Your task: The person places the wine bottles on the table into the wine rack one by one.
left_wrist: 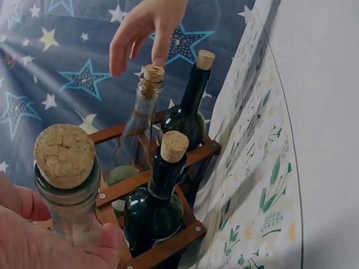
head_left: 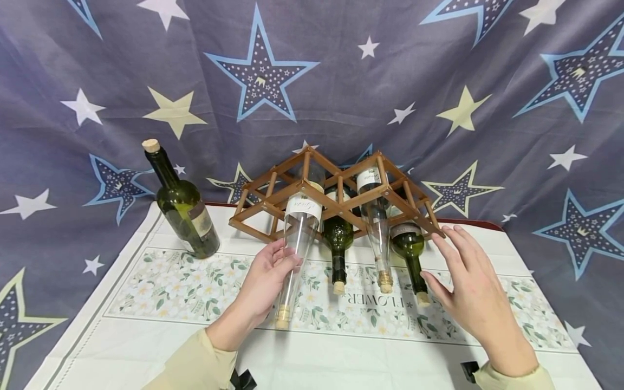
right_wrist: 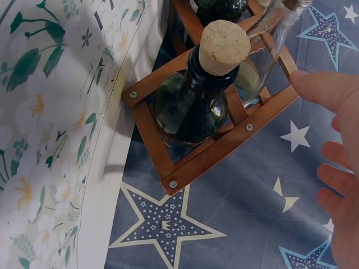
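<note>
A brown wooden wine rack (head_left: 341, 208) stands on the table. My left hand (head_left: 265, 279) grips the neck of a clear corked bottle (head_left: 302, 227), whose white-labelled end sits in the rack's left side. Its cork (left_wrist: 64, 156) looms close in the left wrist view. Farther right in the rack lie a green bottle (head_left: 338, 233), a second clear bottle (head_left: 376, 216) and another green bottle (head_left: 409, 244), necks towards me. My right hand (head_left: 475, 287), fingers spread, is beside the rack's right end and holds nothing; whether a fingertip touches the wood I cannot tell.
A corked green bottle (head_left: 187, 211) stands upright on the table left of the rack. A white tablecloth (head_left: 370, 357) with a floral band covers the table. Close behind the rack hangs a grey-blue curtain (head_left: 341, 65) with stars.
</note>
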`<action>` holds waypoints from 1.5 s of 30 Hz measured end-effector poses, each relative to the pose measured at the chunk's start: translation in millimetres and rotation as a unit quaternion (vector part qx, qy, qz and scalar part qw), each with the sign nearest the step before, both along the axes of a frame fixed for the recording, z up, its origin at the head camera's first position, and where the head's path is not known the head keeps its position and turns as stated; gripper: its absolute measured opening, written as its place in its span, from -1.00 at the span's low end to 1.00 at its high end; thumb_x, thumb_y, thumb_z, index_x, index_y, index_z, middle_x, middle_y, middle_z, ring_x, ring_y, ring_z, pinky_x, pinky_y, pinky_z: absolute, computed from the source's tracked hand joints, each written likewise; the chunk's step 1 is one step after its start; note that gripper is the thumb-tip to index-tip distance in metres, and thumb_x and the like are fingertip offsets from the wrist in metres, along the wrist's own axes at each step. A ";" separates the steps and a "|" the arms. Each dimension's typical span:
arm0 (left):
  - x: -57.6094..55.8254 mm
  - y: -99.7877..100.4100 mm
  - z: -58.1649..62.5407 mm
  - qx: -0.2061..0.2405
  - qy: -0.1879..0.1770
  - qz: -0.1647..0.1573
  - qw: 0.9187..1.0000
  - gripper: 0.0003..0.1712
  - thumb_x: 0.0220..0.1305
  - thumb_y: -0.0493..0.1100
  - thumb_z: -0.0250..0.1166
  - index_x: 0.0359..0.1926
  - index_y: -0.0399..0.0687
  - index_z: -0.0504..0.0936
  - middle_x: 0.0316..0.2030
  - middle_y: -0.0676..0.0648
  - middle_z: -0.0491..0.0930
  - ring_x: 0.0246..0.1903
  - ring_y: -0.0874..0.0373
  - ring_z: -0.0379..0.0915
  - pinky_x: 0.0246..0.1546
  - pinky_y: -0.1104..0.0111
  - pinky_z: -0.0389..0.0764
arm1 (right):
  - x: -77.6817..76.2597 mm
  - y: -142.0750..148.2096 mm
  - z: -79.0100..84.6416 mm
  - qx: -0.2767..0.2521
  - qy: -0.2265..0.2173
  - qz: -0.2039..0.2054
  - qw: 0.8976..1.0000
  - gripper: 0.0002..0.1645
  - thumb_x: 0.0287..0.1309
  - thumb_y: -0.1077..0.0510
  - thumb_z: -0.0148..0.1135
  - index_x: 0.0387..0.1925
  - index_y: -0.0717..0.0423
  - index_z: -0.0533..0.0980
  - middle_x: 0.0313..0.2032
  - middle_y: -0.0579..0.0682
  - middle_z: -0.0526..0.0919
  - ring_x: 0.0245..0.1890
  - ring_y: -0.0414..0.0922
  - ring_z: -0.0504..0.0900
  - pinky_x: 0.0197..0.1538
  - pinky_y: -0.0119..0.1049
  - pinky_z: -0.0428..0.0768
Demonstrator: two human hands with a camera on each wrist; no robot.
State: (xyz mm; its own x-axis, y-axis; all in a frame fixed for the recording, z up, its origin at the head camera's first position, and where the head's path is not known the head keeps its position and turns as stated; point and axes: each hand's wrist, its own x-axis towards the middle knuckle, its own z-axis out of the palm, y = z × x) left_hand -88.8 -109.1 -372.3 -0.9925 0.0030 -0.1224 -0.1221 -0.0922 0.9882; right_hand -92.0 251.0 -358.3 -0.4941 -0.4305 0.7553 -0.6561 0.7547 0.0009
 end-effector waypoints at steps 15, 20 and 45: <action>-9.4 1.6 2.3 -0.003 0.002 0.003 1.000 -0.22 0.35 -0.24 0.24 0.46 -0.39 0.11 0.20 -0.27 0.39 0.11 -0.06 0.41 0.18 0.20 0.44 | 0.0 0.9 -1.0 0.004 -0.009 -0.007 1.000 -0.18 0.38 -0.29 0.04 0.28 0.32 0.43 0.25 0.38 0.41 0.35 0.31 0.26 0.42 0.11 0.13; -11.9 2.2 4.4 -0.001 0.000 0.002 1.000 -0.22 0.36 -0.23 0.23 0.47 -0.38 0.10 0.22 -0.26 0.37 0.17 -0.08 0.37 0.23 0.18 0.40 | 0.1 0.9 -1.4 0.004 -0.009 -0.007 1.000 -0.19 0.38 -0.28 0.04 0.28 0.32 0.43 0.25 0.37 0.41 0.34 0.30 0.26 0.42 0.10 0.13; -24.0 1.4 6.2 0.018 0.003 -0.003 1.000 -0.22 0.44 -0.18 0.18 0.47 -0.45 0.03 0.23 -0.29 0.37 0.13 -0.05 0.47 0.28 0.27 0.36 | 0.7 -0.8 -0.8 0.009 -0.014 -0.008 1.000 -0.19 0.39 -0.28 0.03 0.30 0.33 0.41 0.29 0.35 0.38 0.36 0.29 0.25 0.42 0.09 0.12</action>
